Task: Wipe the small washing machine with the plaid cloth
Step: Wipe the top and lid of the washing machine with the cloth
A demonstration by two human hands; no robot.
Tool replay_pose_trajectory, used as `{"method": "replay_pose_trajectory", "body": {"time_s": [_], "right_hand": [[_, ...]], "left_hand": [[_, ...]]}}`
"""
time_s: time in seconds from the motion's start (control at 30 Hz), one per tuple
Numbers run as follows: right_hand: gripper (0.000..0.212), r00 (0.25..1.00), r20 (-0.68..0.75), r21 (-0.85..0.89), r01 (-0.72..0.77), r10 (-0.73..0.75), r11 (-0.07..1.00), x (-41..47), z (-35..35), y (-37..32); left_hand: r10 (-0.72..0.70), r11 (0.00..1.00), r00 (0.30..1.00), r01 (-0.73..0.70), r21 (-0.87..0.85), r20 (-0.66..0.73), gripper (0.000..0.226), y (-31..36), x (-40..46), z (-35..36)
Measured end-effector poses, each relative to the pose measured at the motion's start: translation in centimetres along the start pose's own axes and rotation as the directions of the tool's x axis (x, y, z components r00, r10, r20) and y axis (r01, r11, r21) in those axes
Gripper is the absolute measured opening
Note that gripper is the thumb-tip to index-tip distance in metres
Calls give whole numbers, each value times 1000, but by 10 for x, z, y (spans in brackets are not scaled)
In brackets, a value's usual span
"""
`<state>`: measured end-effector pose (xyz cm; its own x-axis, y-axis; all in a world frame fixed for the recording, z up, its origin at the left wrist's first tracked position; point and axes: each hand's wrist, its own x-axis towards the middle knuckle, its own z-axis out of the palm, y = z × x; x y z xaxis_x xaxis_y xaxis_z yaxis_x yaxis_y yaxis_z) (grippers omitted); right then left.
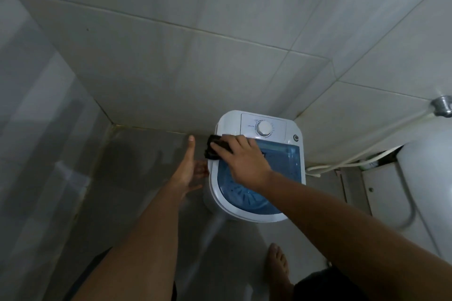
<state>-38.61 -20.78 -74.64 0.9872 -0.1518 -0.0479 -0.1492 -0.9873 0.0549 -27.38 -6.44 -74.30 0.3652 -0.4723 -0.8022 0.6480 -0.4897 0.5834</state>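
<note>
A small white washing machine (291, 129) with a blue see-through lid and a round white dial stands on the floor in the corner. My right hand (241, 160) presses a dark bunched cloth (214, 146) flat against the machine's top left rim. My left hand (189, 170) is beside the machine's left side, thumb up and fingers spread, its fingertips at the machine's wall; whether they touch it I cannot tell.
Grey tiled walls close in behind and to the left. A white hose (347, 161) runs from a metal tap (441, 105) on the right wall toward the machine. A white toilet (420, 186) stands at right. My bare foot (277, 264) is on the floor.
</note>
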Motion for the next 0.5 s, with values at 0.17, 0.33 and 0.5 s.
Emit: {"method": "replay_pose_trajectory", "body": {"time_s": [0.17, 0.33, 0.5], "right_hand": [[74, 996, 20, -102, -84, 86, 991, 40, -25, 61], [77, 882, 69, 18, -468, 466, 883, 65, -30, 48], [77, 966, -5, 50, -256, 257, 965, 6, -3, 0]], "left_hand": [[14, 1000, 999, -14, 5, -30, 96, -3, 1, 2], [24, 999, 999, -23, 28, -32, 94, -1, 0, 2], [-3, 1000, 999, 4, 21, -32, 89, -1, 3, 3]]}}
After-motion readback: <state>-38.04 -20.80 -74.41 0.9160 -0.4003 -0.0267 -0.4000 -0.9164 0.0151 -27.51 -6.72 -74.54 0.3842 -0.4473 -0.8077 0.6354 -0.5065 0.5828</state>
